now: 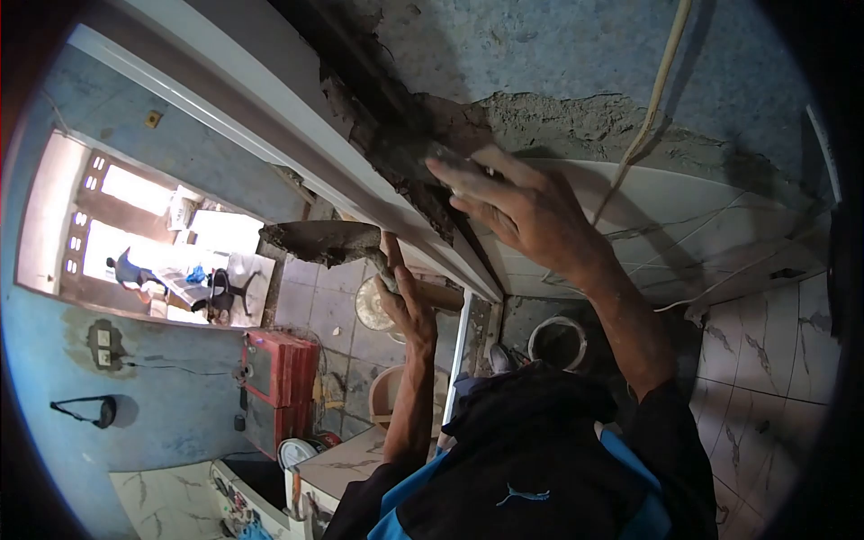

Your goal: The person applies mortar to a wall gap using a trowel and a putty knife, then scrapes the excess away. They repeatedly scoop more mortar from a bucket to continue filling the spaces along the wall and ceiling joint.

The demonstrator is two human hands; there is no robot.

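My left hand is wrapped round the handle of a trowel, whose blade carries grey wet mortar along its edge. Fingers stretched and slightly apart, my right hand reaches up to the rough gap between the white door frame and the wall. Its fingertips are grey with mortar and right at the gap, where dark, ragged mortar shows. Above this hand, a rough band of grey mortar runs between the blue wall and the marble-patterned tiles.
A pale cable crosses the wall near my right hand. A round bucket stands on the floor close to my body. Through the doorway are a red cabinet, a brown chair and a person by the bright opening.
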